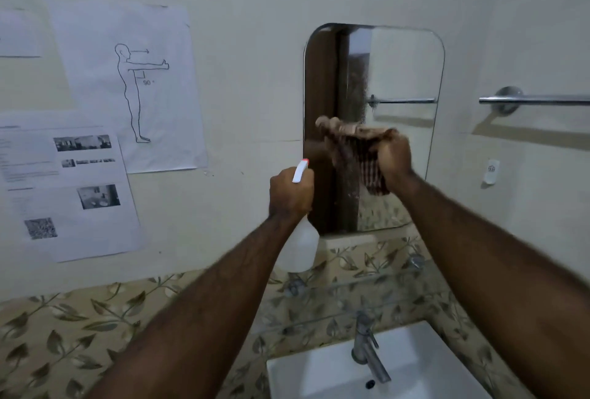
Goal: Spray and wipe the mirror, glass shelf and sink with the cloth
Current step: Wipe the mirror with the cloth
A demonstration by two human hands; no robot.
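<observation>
Head view: both bare forearms reach up toward the wall above the sink (335, 376); left hand (289, 194) is closed round the neck of a white spray bottle (301, 247), fingers wrapped, bottle upright, its white trigger head with a red tip (300, 170) showing above the fist and aimed at the mirror (405, 76); bottle body hangs below the hand, in front of the mirror's lower left corner.

Right hand (394, 156) grips a brown patterned cloth (357, 153), bunched at the top, pressed against the lower middle of the mirror; cloth edge blurred; part of it hangs below the hand.

Mirror: rounded corners, mounted on a cream wall; droplets or streaks visible on the left part of the glass; reflection shows a dark door frame and a rail.

Glass shelf (367, 283) runs below the mirror, on metal brackets, against leaf-patterned tiles; white sink below it with a chrome tap (367, 347).

Towel rail (536, 100) right of the mirror; printed sheets (127, 86) on the wall at left.
</observation>
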